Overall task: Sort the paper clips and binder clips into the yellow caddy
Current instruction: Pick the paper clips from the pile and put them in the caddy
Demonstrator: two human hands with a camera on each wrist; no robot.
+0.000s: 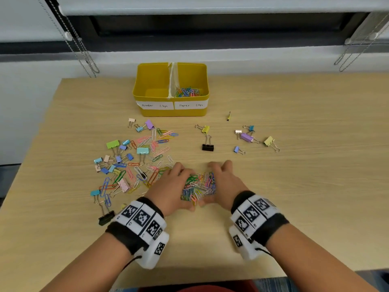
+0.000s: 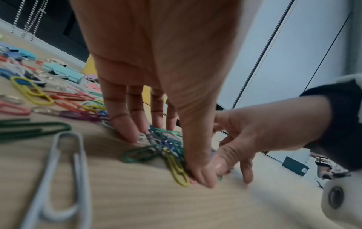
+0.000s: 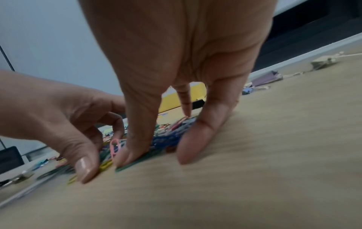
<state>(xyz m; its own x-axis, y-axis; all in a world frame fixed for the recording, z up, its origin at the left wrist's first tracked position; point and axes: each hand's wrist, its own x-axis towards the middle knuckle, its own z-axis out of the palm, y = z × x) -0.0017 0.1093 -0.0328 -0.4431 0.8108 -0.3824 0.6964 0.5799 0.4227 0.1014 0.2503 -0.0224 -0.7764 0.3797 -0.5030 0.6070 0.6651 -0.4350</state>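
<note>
Mixed clips (image 1: 134,163) lie scattered on the table (image 1: 273,207) at 9 o'clock of my hands: paper clips among binder clips. My left hand (image 1: 170,187) stands on its fingertips (image 2: 129,134), fingers curled round the left side of a heap (image 1: 200,186) of paper clips at table centre. My right hand (image 1: 223,182) mirrors it on the heap's right side, fingers (image 3: 188,148) curled in against the clips, thumbs nearly meeting at 6 o'clock. The caddy (image 1: 147,81) sits at 12 o'clock; its right bay, labelled for paper clips, holds some (image 1: 187,92). A black binder clip (image 1: 208,146) lies between heap and caddy. More binder clips (image 1: 247,137) lie at 2 o'clock.
</note>
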